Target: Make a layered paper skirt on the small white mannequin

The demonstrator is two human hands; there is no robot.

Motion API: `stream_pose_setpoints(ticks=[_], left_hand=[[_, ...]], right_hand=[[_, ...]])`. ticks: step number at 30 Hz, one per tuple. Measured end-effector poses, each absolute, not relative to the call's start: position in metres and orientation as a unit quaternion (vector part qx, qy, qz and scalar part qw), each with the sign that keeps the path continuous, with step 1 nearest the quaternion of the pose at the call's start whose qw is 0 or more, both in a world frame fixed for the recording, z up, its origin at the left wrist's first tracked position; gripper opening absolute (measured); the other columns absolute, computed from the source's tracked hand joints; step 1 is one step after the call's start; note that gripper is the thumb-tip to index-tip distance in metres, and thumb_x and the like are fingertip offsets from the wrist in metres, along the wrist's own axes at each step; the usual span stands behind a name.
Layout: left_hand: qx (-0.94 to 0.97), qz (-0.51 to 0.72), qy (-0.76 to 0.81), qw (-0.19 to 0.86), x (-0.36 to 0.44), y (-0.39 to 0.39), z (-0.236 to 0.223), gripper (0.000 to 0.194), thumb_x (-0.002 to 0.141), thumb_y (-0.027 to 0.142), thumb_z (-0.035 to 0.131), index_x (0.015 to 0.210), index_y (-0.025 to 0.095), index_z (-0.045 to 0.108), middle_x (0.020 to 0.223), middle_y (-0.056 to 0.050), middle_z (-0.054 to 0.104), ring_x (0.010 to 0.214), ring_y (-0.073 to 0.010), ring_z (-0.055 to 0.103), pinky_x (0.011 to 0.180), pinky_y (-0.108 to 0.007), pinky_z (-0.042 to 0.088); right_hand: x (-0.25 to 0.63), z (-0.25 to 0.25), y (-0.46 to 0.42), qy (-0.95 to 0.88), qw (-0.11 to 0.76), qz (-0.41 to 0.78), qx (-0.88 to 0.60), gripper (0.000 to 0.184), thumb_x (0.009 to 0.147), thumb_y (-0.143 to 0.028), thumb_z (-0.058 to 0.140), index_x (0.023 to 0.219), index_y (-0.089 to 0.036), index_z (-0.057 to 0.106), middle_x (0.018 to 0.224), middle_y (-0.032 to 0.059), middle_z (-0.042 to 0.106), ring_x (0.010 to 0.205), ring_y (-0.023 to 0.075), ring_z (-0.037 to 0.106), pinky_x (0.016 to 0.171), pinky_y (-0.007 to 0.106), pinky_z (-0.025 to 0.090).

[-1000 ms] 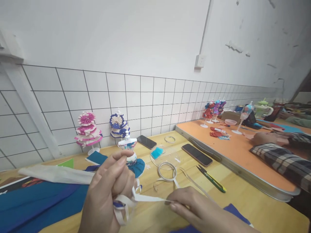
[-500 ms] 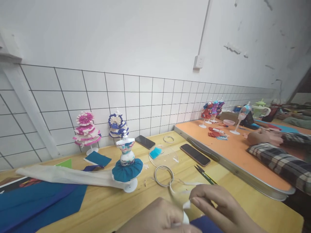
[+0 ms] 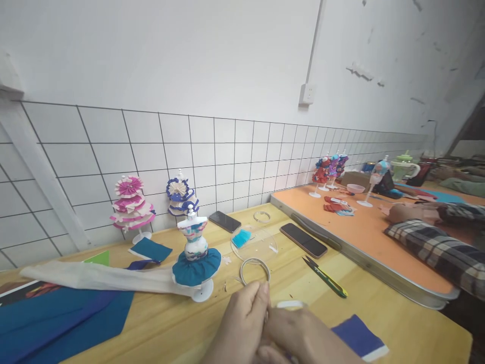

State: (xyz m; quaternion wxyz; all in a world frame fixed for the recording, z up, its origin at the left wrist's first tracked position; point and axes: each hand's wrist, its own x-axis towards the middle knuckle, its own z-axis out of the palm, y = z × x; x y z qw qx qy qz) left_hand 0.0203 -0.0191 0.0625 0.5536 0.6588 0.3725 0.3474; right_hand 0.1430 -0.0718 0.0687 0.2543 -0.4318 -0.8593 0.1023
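Observation:
My left hand is closed, thumb pressed on the fingers, just in front of a roll of narrow tape. Against it lies my right hand, also closed, back upward. Whatever the fingers pinch is hidden between them. A strip of white tape shows just beyond the right knuckles. Right of that hand lies a dark blue cloth piece with a white band along its near edge. To the left stands a small dress form wearing a teal gathered skirt.
Green-yellow thread snips and a phone lie to the right; another phone is farther back. Blue cloth and white fabric cover the left. Another person's checked sleeve rests on the orange table.
My hands have come together, the left moving up and the right moving left. The white tape strip between them is now hidden. The dark blue cloth is uncovered at the right.

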Motion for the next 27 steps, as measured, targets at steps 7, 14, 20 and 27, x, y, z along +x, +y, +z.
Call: stream_pose_setpoints(ticks=[7,14,20,27], left_hand=[[0.566,0.214,0.319,0.730,0.015,-0.015,0.074,0.055,0.074,0.064,0.045,0.042,0.019,0.042,0.035,0.007,0.031,0.031,-0.0057,0.025,0.035,-0.022,0.017],[0.367,0.462,0.306,0.747,0.025,-0.014,0.069,0.036,0.067,0.051,0.066,0.069,0.018,0.053,0.056,0.005,0.050,0.049,-0.0076,0.045,0.049,-0.020,0.036],[0.541,0.274,0.319,0.729,0.028,-0.017,0.051,0.044,0.073,0.056,0.056,0.059,0.014,0.055,0.049,0.004,0.049,0.041,-0.0068,0.043,0.041,-0.019,0.031],[0.227,0.395,0.257,0.852,0.020,-0.008,0.066,0.030,0.069,0.037,0.069,0.062,0.016,0.049,0.047,0.007,0.042,0.039,-0.0026,0.036,0.040,-0.013,0.027]], right_hand=[[0.187,0.079,-0.060,-0.751,0.316,0.201,-0.544,0.037,0.093,-0.037,0.038,0.067,-0.017,0.055,0.060,-0.0009,0.057,0.057,0.0102,0.053,0.055,0.018,0.040],[0.154,0.038,-0.071,-0.869,0.126,-0.006,-0.478,0.037,0.094,-0.026,0.031,0.066,-0.018,0.053,0.057,0.0006,0.061,0.041,0.0098,0.051,0.039,0.021,0.028],[0.165,0.080,-0.067,-0.820,0.206,0.088,-0.527,0.035,0.095,-0.030,0.029,0.069,-0.019,0.051,0.065,0.0002,0.061,0.055,0.0107,0.056,0.052,0.019,0.037],[0.163,0.048,-0.060,-0.787,0.231,0.150,-0.552,0.025,0.094,-0.023,0.029,0.079,-0.019,0.049,0.070,0.0011,0.063,0.060,0.0115,0.059,0.055,0.018,0.041]])
